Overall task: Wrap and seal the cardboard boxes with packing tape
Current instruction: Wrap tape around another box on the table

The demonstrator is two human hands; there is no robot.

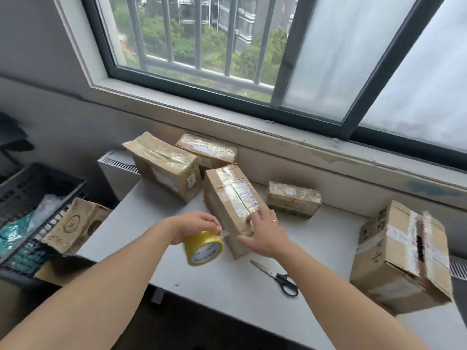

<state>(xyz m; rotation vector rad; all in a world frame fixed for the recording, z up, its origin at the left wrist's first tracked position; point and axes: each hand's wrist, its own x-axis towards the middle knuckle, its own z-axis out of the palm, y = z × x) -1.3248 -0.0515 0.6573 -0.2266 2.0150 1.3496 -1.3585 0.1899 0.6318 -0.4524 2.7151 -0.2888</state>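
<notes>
On the white table (227, 286) under a window, the left hand (194, 226) grips a tape roll (203, 247) (yellow) beside the box (231, 200); the right hand (262, 233) presses flat fingers on its near end.

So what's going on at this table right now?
A person is taping up cardboard boxes. The left hand grips a yellow tape roll, its strip running to the middle box, where the right hand presses down with straight fingers. Scissors lie on the table nearby. The large box at the right is unsealed.
</notes>
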